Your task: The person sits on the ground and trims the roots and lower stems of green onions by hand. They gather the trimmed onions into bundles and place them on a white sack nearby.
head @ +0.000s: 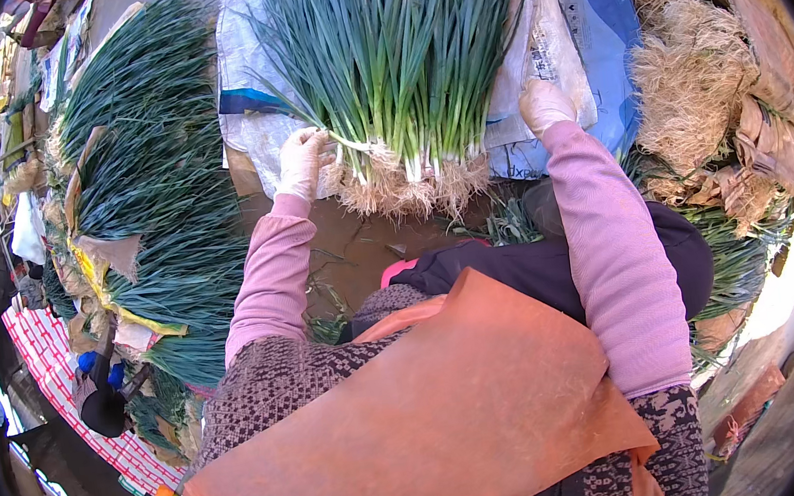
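A thick layer of spring onions (392, 79) lies before me, green leaves pointing away and pale, fibrous roots (419, 186) towards me. Beneath it is a white woven sack (253, 147). At the left edge of the layer, my gloved left hand (303, 162) pinches one spring onion stalk (349, 140), which slants across the others near their roots. My gloved right hand (548, 106) is closed on the edge of the white sack (566, 59), right of the onions. The fingertips of this hand are partly hidden.
More spring onions (154, 180) are heaped along the left. A blue-and-white sack (601, 41) lies under the right side. Dry root-like fibres (692, 67) are piled at right, above loose green leaves (728, 254). Another person (103, 406) is at the far left. An orange apron (417, 422) covers my lap.
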{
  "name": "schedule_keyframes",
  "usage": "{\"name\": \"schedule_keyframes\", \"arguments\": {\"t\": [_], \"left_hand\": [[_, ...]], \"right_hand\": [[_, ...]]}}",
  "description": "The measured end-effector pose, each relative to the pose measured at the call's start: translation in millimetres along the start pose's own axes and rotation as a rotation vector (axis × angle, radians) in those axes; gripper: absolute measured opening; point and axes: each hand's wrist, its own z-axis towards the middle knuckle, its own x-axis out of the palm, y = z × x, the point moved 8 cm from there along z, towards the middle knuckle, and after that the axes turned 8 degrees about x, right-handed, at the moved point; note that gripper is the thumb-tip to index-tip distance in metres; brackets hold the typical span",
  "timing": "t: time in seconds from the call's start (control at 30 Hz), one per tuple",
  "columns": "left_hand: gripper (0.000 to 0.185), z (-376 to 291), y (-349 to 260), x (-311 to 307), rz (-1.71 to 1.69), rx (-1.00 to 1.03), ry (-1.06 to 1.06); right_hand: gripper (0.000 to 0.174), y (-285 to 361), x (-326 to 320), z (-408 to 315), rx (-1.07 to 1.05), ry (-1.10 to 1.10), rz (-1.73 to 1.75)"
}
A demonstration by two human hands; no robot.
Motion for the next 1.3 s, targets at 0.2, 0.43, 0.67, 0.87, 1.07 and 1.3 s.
{"name": "schedule_keyframes", "arguments": {"t": [0.2,0.43,0.67,0.87,1.07,1.3], "left_hand": [[0.014,-11.6,-48.2,18.5,1.247,0.576,-0.13],[0.018,-6.1,17.7,69.7,1.267,0.548,0.142],[0.014,-12.0,7.8,29.0,-0.104,-0.207,0.399],[0.024,-48.7,-9.6,0.5,-0.702,-0.345,0.783],[0.036,-118.8,100.5,-98.5,0.003,-0.978,0.571],[0.03,-111.5,122.8,30.8,0.719,-0.768,0.832]], "right_hand": [[0.028,6.6,-1.7,-1.4,0.006,0.005,-0.012],[0.031,2.9,0.8,-1.2,-0.01,-0.002,0.034],[0.034,6.2,5.2,2.9,-0.02,0.018,0.028],[0.026,4.1,3.0,1.9,-0.034,-0.009,-0.016],[0.02,11.3,2.4,-4.8,-0.084,-0.105,-0.071],[0.027,19.5,-14.9,-25.6,0.215,0.054,-0.011]]}}
